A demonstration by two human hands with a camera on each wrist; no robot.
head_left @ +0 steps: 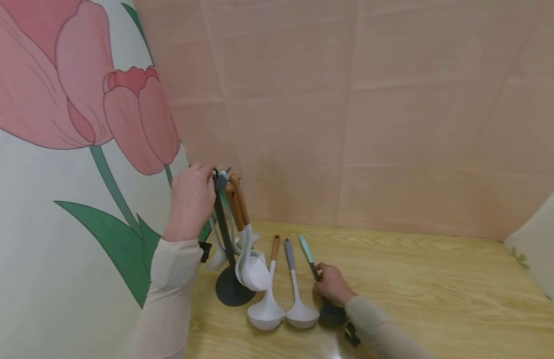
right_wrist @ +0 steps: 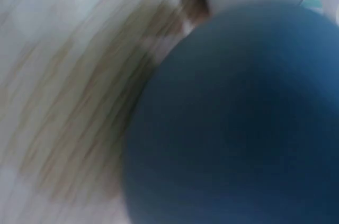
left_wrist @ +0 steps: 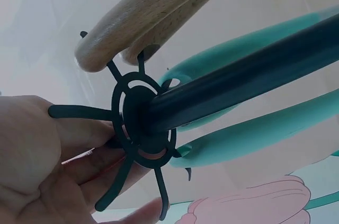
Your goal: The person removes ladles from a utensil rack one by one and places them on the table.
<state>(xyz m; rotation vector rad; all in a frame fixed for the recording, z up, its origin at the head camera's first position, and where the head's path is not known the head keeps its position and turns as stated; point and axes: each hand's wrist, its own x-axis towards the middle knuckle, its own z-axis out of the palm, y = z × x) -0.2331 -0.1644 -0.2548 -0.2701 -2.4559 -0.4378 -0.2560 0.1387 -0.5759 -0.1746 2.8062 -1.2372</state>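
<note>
My left hand (head_left: 192, 199) grips the top of a dark utensil stand (head_left: 232, 291); in the left wrist view its fingers lie behind the hooked ring (left_wrist: 117, 110). Two utensils with wooden handles (head_left: 234, 207) and white heads hang from the hooks, and mint-green handles (left_wrist: 265, 131) hang beside them. To the right, my right hand (head_left: 333, 284) holds the shaft of a black ladle (head_left: 333, 317) with a mint handle end. Its dark bowl, blurred, fills much of the right wrist view. A white ladle with a wooden handle (head_left: 265, 316) and a grey-handled ladle (head_left: 301, 317) lie left of it.
All of this stands on a wood-grain table (head_left: 438, 289). Close on the left is a wall painted with pink tulips (head_left: 140, 122). A pinkish cloth (head_left: 393, 124) hangs behind the table, and a pale surface (head_left: 541, 249) borders the right side.
</note>
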